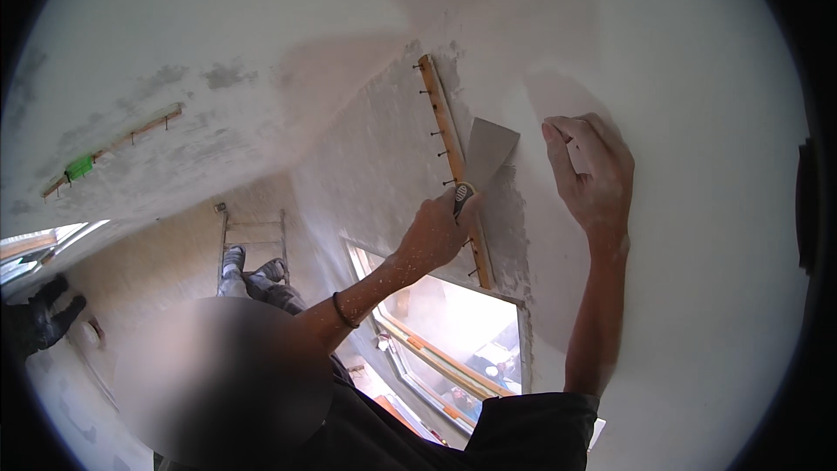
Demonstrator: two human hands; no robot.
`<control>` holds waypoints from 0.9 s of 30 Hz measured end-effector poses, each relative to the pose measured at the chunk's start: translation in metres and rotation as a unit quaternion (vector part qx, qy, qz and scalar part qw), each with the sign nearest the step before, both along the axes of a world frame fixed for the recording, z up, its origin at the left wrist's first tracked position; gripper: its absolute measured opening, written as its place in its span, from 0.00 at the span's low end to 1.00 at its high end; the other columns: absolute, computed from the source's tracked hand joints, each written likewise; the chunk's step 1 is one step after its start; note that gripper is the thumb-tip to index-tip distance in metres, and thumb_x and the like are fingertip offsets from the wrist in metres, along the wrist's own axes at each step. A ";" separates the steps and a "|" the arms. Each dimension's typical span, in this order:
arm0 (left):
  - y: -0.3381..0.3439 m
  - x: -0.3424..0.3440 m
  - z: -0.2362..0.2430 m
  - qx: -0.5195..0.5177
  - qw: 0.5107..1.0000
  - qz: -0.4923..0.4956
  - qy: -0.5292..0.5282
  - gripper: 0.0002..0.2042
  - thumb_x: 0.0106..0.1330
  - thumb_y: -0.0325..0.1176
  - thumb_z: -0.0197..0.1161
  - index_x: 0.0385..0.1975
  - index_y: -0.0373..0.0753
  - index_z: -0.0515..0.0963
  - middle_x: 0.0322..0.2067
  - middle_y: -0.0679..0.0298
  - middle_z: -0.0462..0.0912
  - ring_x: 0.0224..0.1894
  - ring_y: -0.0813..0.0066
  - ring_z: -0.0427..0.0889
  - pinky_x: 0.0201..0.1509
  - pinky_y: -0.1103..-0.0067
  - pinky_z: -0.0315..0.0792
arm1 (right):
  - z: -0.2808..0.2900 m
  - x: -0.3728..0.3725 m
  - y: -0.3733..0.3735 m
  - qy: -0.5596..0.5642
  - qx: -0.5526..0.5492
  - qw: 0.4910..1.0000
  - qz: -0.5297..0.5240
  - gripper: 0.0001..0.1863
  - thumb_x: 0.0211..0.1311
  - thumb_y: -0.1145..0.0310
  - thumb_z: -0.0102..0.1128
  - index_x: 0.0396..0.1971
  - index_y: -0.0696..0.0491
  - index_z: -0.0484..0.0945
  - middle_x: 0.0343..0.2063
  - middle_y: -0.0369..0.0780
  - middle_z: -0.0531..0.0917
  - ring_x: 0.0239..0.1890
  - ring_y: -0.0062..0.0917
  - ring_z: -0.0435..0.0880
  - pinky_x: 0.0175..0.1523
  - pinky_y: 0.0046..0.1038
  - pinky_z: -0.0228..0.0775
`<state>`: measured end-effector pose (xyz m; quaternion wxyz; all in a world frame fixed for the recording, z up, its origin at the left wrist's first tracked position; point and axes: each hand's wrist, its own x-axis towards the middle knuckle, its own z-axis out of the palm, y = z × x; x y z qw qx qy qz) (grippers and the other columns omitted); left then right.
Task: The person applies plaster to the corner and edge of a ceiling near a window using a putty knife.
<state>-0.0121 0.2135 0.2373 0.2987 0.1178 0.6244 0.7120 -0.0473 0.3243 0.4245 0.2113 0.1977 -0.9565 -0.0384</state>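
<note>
The left hand [443, 225] has its fingers wrapped tight around the handle of a scraper [493, 144]. The wide blade is up by the wall, right next to a wooden strip [445, 126]; I can't tell if they touch. The right hand [603, 173] is near the blade, with its thumb and fingers curled. I can't tell if it pinches anything.

The wall [689, 209] on the right looks smooth and pale, so that part seems done. The gray patch [366, 144] by the strip looks rough, so it seems to need more work. The strip is up on the wall, and its nails or screws poke out, in the way of the blade.

Below is a window [475, 318]. Farther off are a ladder [283, 235], two feet [233, 260], and another strip [113, 152] with a green piece [78, 167].
</note>
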 end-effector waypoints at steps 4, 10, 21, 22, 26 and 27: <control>-0.006 0.025 -0.004 -0.027 0.998 -0.043 0.024 0.23 0.74 0.45 0.48 0.33 0.25 0.73 0.18 0.46 0.78 0.21 0.56 0.82 0.26 0.66 0.73 | 0.000 0.002 0.001 -0.004 0.003 1.000 -0.004 0.04 0.53 0.74 0.68 0.27 0.55 0.80 0.22 0.36 0.81 0.24 0.24 0.80 0.29 0.25 0.70; -0.003 -0.004 0.005 0.001 1.000 -0.010 -0.013 0.21 0.74 0.44 0.49 0.35 0.27 0.73 0.21 0.49 0.79 0.22 0.68 0.77 0.29 0.69 0.70 | 0.000 0.000 -0.001 -0.004 -0.006 1.000 -0.014 0.05 0.53 0.73 0.68 0.28 0.54 0.80 0.23 0.36 0.81 0.25 0.24 0.80 0.31 0.26 0.71; 0.005 0.021 -0.014 -0.022 0.998 0.032 0.053 0.21 0.74 0.43 0.48 0.32 0.26 0.72 0.19 0.46 0.76 0.21 0.64 0.79 0.27 0.68 0.69 | -0.003 -0.003 -0.006 0.001 0.029 0.999 -0.017 0.04 0.53 0.72 0.68 0.28 0.52 0.80 0.23 0.33 0.81 0.26 0.23 0.80 0.33 0.26 0.72; -0.003 0.032 -0.013 -0.007 1.000 -0.003 0.030 0.21 0.74 0.43 0.48 0.32 0.25 0.72 0.19 0.43 0.75 0.22 0.62 0.80 0.28 0.67 0.69 | -0.003 -0.001 -0.005 0.000 0.028 0.999 -0.019 0.04 0.53 0.72 0.68 0.28 0.52 0.80 0.23 0.33 0.81 0.26 0.23 0.80 0.33 0.26 0.72; -0.005 -0.001 0.003 -0.001 1.000 -0.023 0.009 0.21 0.75 0.43 0.48 0.35 0.25 0.73 0.19 0.47 0.76 0.21 0.66 0.77 0.29 0.69 0.70 | -0.002 0.004 0.001 -0.003 0.039 0.999 -0.026 0.04 0.53 0.72 0.68 0.28 0.52 0.81 0.24 0.34 0.82 0.26 0.23 0.80 0.32 0.26 0.72; -0.005 -0.002 0.001 -0.001 1.000 -0.021 0.009 0.21 0.75 0.43 0.48 0.35 0.25 0.73 0.19 0.47 0.76 0.21 0.66 0.77 0.29 0.69 0.70 | -0.002 0.003 0.001 0.001 0.042 0.999 -0.025 0.04 0.53 0.72 0.68 0.28 0.53 0.80 0.24 0.34 0.82 0.26 0.23 0.80 0.32 0.26 0.72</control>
